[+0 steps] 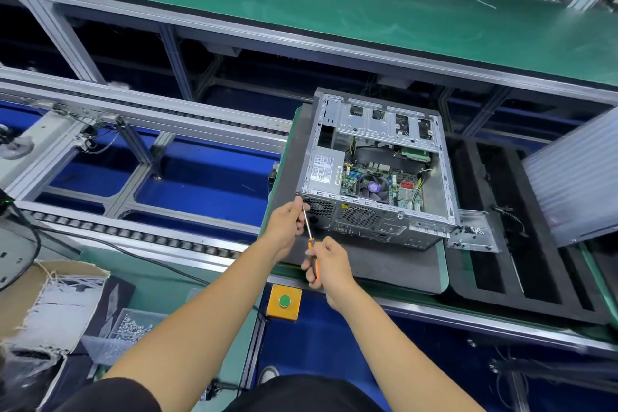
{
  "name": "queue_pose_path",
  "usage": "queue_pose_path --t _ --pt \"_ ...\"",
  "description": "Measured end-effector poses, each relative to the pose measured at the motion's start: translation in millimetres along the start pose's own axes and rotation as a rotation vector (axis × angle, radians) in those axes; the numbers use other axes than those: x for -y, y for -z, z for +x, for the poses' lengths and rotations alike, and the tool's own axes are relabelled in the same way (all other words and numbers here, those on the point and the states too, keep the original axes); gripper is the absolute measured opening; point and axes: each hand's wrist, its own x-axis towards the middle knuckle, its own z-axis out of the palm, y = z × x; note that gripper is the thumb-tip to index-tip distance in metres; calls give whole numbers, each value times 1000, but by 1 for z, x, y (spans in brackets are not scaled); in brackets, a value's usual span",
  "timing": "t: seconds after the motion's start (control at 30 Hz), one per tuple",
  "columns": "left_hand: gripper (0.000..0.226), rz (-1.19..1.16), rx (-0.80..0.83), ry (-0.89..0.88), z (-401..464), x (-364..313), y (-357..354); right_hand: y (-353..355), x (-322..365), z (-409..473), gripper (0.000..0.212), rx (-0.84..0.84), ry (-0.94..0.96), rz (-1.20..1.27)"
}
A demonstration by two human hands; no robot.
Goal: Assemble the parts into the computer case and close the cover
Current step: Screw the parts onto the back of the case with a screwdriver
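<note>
Far to the left of both hands, a cardboard box (50,304) with white ties spilling over its edge sits beside a clear tray of small screws (132,328). The left hand (286,231) is raised at the near left corner of the computer case (374,174), its fingers curled and pinching the metal shaft of a screwdriver (310,241) close to the tip, which meets the case's corner. Just below and to the right of it, the right hand (329,266) grips the screwdriver's orange and black handle. Below the right hand a yellow box with a green button (284,301) is fixed to the bench edge. The case lies on its side on a dark mat (384,264) just beyond both hands, its cover off, with the circuit board and fan showing inside. To the right of the hands, a clear plastic tray (471,231) touches the case's near right corner, and beyond it lies a black foam tray (535,244).
</note>
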Motion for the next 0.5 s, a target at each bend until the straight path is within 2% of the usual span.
queue_pose_path --t 0.2,0.5 --pt "36 34 17 93 10 -4 -2 -9 -2 5 17 -2 -60 132" --pt "36 21 -20 133 24 1 -6 -17 -1 11 17 -26 -54 164"
